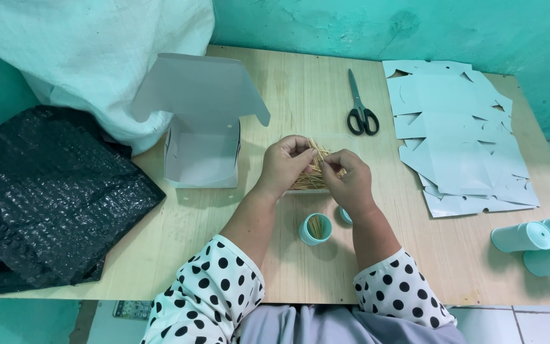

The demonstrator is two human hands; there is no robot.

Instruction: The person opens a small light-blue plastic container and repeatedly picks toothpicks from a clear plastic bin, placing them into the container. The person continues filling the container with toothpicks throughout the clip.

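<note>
The toothpicks (312, 167) lay in a loose heap in the middle of the frame, in what looked like a shallow clear tray, and a small bundle of them stood pinched between my two hands. The sticks ran roughly from lower left to upper right, their tips fanning out above my fingers. My left hand (286, 163) came in from the lower left and curled closed around the near end of the bundle; my right hand (349, 181) came from the lower right, its fingertips closed on the same sticks from the other side. Both hands sat right on top of the heap, touching it, with neither clearly nearer than the other. My wrists were bent inward and my forearms angled together from the bottom of the frame, the polka-dot sleeves pushed up.

Just below my hands, toward the bottom centre, a small teal cup (316, 229) stood upright and open on the counter (224, 216), with sticks already in it. Its lid (345, 215) lay beside it, half hidden under my right wrist. To the left stood an open white box (202, 137). Black scissors (361, 108) lay above, a stack of flat box blanks (459, 140) at the upper right, and more teal containers (542, 245) lay on their sides at the right edge.
</note>
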